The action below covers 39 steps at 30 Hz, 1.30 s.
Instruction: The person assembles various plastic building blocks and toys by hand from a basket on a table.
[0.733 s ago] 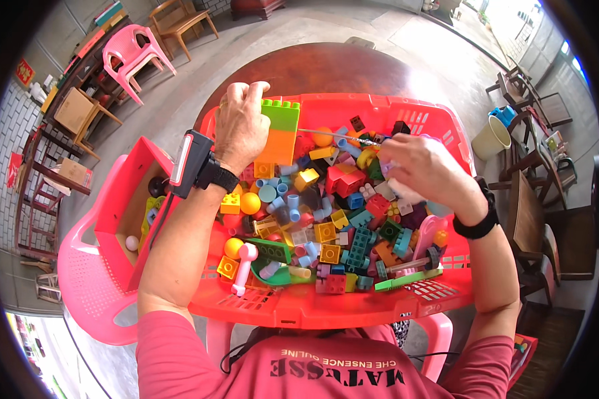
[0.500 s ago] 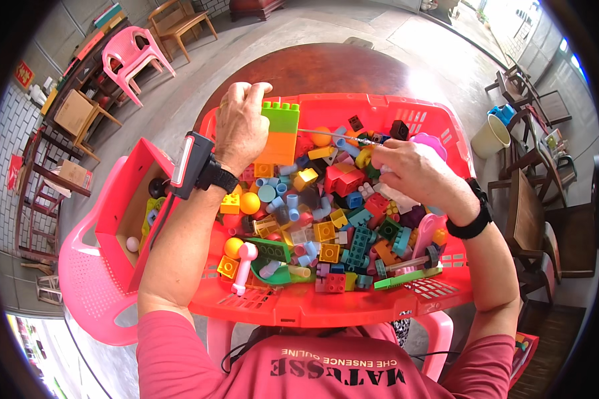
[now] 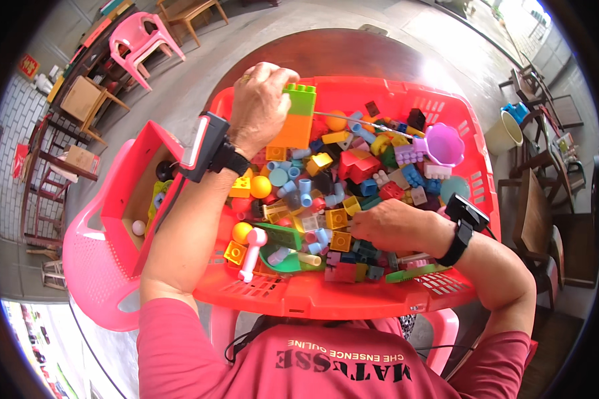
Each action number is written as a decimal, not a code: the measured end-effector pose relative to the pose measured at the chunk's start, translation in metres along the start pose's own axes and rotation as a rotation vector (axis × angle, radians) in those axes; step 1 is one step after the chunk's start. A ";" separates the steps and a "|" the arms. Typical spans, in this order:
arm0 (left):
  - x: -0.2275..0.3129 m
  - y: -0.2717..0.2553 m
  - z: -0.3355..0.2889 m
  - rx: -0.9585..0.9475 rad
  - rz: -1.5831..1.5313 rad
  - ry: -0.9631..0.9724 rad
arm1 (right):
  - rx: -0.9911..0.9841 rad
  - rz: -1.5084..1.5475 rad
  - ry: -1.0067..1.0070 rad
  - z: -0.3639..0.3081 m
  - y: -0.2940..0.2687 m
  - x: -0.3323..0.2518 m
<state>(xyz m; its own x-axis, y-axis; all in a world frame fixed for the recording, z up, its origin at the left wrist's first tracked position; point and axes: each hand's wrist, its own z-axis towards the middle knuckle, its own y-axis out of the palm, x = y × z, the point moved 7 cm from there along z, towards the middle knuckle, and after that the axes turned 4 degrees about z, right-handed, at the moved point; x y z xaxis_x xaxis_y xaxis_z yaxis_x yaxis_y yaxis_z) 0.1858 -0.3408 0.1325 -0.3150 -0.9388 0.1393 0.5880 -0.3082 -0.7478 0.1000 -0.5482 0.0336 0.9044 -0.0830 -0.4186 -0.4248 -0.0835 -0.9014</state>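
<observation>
My left hand (image 3: 258,106) is closed on a stack of toy building blocks (image 3: 293,126), green on top and orange below, held over the far left of a red plastic basket (image 3: 299,304). Stretching right from the stack is a thin rod (image 3: 373,124), its far end by a purple flower-shaped cup (image 3: 444,144). Whether rod and stack are joined is unclear. Lower down, my right hand (image 3: 396,228) reaches into the loose bricks with its fingers drawn together. Its fingertips are partly hidden, next to a yellow brick (image 3: 340,241). Mixed bricks and balls fill the basket.
The basket stands by a round brown table (image 3: 313,53). At left, a red box (image 3: 123,199) with a few toys sits on a pink plastic chair (image 3: 93,266). A pink toy piece (image 3: 253,254) and a green curved piece (image 3: 283,234) lie near the front rim.
My right hand has left the end of the rod and moved down among the bricks, uncovering the purple cup. My left hand keeps its hold on the block stack.
</observation>
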 end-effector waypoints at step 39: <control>0.081 0.030 -0.028 -0.560 -1.359 -0.391 | 0.781 0.738 0.346 -0.028 -0.111 0.041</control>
<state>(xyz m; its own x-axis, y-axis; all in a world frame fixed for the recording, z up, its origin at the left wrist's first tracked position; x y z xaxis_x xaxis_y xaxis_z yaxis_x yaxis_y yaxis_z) 0.1571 -0.4214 0.1028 -0.1039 -0.0079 0.9946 -0.3546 -0.9339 -0.0445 0.1829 -0.5699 0.1199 0.3312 -0.1359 -0.9337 -0.5999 0.7335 -0.3196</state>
